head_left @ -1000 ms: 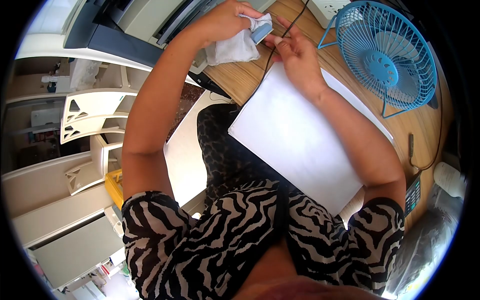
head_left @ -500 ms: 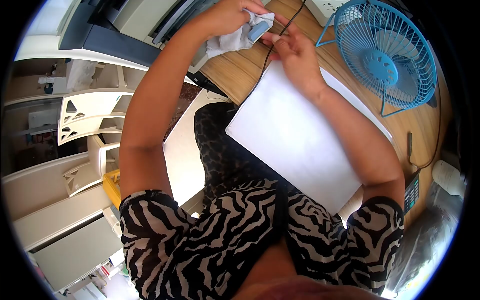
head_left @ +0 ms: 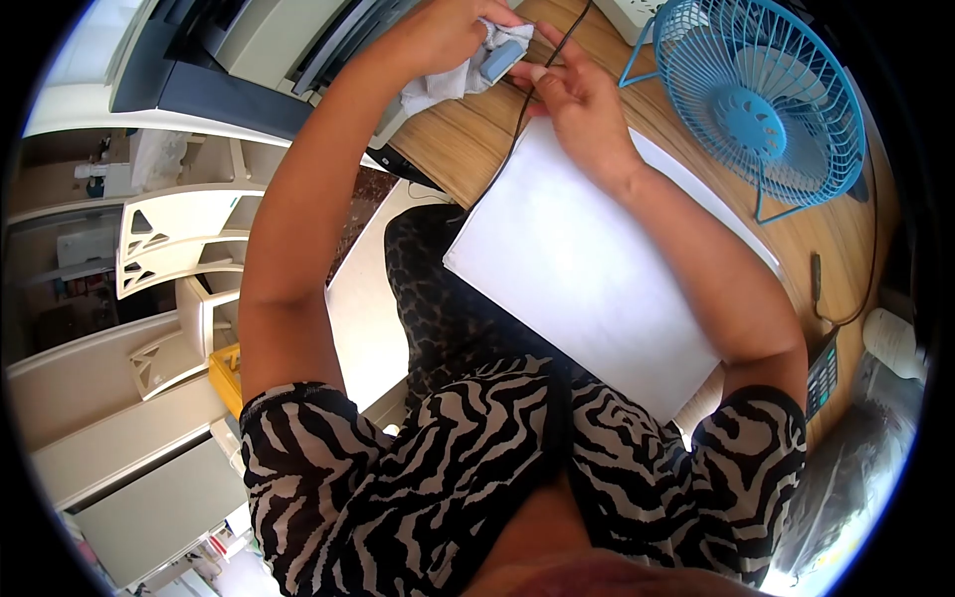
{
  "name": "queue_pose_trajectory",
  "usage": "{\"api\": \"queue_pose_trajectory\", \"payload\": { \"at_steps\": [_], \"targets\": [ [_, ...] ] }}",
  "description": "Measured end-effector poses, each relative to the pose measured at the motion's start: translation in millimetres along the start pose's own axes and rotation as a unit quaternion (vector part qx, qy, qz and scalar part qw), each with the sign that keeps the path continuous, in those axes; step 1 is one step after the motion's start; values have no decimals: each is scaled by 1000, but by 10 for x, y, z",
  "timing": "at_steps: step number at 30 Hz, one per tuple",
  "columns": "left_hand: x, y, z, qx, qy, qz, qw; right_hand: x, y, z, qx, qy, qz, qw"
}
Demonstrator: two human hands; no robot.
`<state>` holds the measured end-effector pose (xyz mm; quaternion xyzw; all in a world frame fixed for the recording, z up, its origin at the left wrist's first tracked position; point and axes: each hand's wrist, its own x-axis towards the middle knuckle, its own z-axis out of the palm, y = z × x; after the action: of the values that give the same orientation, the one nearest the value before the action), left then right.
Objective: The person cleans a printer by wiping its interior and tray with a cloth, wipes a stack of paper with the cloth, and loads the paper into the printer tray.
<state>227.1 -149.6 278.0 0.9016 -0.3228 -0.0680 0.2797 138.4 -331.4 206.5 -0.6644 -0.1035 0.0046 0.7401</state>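
Note:
At the top of the view, my left hand point(head_left: 450, 38) is closed on a crumpled white cloth point(head_left: 443, 88). A small light-blue block with a pale edge point(head_left: 502, 62) lies against the cloth. My right hand point(head_left: 585, 111) is beside it, thumb and fingers bent in, the tips at the block's right end. How firmly the right fingertips grip the block is hard to make out. A thin black cable point(head_left: 520, 124) runs in front of the right fingers. Under my right forearm lies a stack of white paper point(head_left: 577, 264).
A blue wire fan point(head_left: 751, 124) stands on the wooden desk point(head_left: 453, 144), right of my right hand. A calculator point(head_left: 823, 378) is near my right elbow. A grey-and-cream machine point(head_left: 249, 85) borders the left hand. Cream shelving point(head_left: 179, 234) is at the left.
The whole view has shifted slightly, with the hands, cloth and fan a little further left and up. Both hands keep nearly the same pose around the cloth and block.

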Motion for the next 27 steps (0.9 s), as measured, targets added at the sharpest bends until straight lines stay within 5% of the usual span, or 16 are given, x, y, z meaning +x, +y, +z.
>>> {"api": "queue_pose_trajectory", "payload": {
  "at_steps": [4, 13, 19, 22, 27],
  "targets": [
    [2, 6, -52, 88, 24, 61, 994, -9, -31, 8, -10, 0, 6, 1000],
    [75, -98, -29, 14, 0, 44, 999, -9, -13, 19, -15, -1, 9, 1000],
    [-212, 271, 37, 199, 152, 15, 968, -6, -33, 12, 0, -9, 10, 1000],
    [-373, 378, 35, 231, 224, -90, 943, -16, -28, 16, 12, -2, 15, 1000],
    [-598, 337, 118, 353, 188, -129, 907, -10, -42, 19, 2, -8, 17, 1000]
  ]
}}
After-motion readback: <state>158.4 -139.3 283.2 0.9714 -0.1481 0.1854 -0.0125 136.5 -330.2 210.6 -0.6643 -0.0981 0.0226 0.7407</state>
